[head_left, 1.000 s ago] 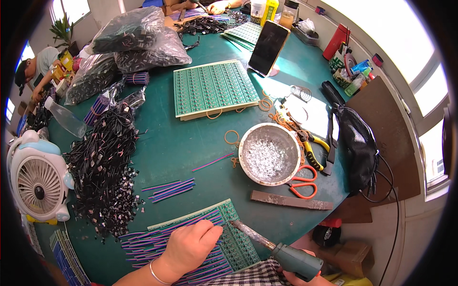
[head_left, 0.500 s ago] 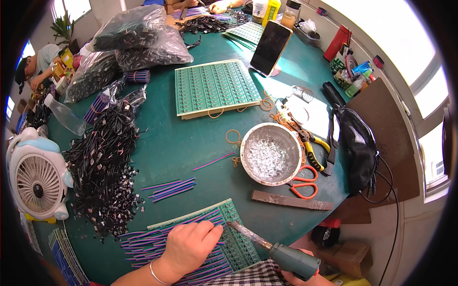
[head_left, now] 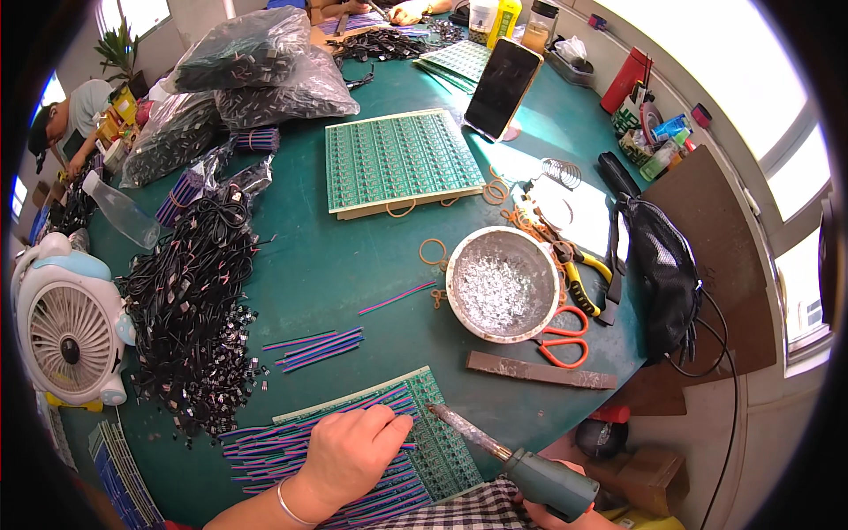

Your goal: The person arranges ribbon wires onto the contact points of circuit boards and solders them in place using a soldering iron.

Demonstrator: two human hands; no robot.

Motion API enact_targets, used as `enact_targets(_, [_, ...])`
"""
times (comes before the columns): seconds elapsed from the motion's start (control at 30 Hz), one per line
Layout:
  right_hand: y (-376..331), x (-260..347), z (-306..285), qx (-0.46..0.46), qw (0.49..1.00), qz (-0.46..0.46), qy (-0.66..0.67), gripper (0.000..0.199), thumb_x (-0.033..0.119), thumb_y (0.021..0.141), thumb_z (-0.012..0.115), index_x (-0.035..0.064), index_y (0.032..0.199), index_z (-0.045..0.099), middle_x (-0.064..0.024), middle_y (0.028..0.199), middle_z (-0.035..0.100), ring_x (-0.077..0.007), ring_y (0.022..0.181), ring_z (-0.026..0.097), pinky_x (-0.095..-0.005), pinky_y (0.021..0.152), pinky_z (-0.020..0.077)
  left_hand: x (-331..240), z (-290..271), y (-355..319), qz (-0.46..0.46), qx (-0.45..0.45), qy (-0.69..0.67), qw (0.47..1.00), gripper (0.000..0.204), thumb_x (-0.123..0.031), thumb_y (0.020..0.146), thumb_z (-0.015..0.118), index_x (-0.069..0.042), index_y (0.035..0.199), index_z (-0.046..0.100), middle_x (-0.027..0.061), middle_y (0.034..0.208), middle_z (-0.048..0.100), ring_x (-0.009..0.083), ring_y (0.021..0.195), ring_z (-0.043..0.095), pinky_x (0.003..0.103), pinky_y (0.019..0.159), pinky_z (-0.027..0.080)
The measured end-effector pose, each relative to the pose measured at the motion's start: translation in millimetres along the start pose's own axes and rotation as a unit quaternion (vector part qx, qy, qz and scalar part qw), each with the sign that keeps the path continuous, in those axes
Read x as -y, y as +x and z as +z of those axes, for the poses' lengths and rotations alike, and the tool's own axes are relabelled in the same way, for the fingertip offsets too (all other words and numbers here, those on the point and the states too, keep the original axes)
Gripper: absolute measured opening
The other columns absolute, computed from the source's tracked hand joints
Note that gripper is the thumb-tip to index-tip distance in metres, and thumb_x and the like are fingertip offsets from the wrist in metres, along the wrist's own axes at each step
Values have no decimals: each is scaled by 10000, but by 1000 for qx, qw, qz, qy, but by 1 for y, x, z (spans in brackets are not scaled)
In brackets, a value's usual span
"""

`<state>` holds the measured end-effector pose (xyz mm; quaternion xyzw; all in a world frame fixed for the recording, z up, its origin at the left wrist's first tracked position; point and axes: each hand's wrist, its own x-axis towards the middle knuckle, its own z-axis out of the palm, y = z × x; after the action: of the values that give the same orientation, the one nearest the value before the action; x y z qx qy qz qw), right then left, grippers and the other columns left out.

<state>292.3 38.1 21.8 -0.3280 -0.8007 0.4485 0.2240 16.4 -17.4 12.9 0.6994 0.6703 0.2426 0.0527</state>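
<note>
Two hands were at work at the near edge of the green table. The left hand lay palm-down, fingers curled and pressing a row of thin purple-and-green wires flat onto a green circuit board; it pinned them rather than gripped them. The right hand was mostly cut off at the lower edge, fingers wrapped around the dark green handle of a soldering iron, whose crusted metal tip sat on the board just beside the left fingertips.

Handling, as I judged it: the wires looked light, limp and springy, likely to roll or lift unless held down close to the joint. The board looked thin, stiff and light, so it would slide unless weighted; best held flat from above or by its bare edges. The iron should be taken only by the handle, since the barrel was probably hot.

Looks: the board was a long green panel with rows of small repeated pads and a pale rim. The wires lay side by side in a comb, ends toward the board.

Nearby: loose wire bundles, a metal bowl of silvery scraps, orange scissors, a heap of black cables and a small fan.
</note>
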Motion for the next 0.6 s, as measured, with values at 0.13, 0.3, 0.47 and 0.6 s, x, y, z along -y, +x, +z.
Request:
enact_targets(0.13, [-2,1,2,-28,999,-14,19,459,41,712,691,-47,1108,477,-154,999,574,-239,895,573,-324,787,453,1,1,0,2,4,3,1000,271,-80,559,663,-100,827,625,17,740,555,185,619,569,305,504,447])
enact_targets(0.3, [-3,0,3,-41,998,-34,25,475,37,706,696,-47,1117,473,-155,1006,573,-246,908,572,-326,804,447,4,6,-1,18,-19,7,1000,180,-115,661,584,-102,838,616,6,724,535,153,556,546,276,462,415])
enact_targets(0.47, [0,3,1,-15,999,2,47,475,37,707,688,-53,1122,474,-156,995,580,-246,905,578,-325,804,447,1,3,-2,-1,0,4,1000,281,-80,555,669,-98,832,625,18,741,552,187,613,568,308,503,449])
enact_targets(0.6, [-4,1,-1,-23,1000,-12,14,457,36,711,680,-54,1113,483,-157,990,583,-247,896,583,-325,795,450,0,1,0,2,6,2,1000,272,-88,561,669,-99,830,628,18,743,549,188,611,567,310,501,448])
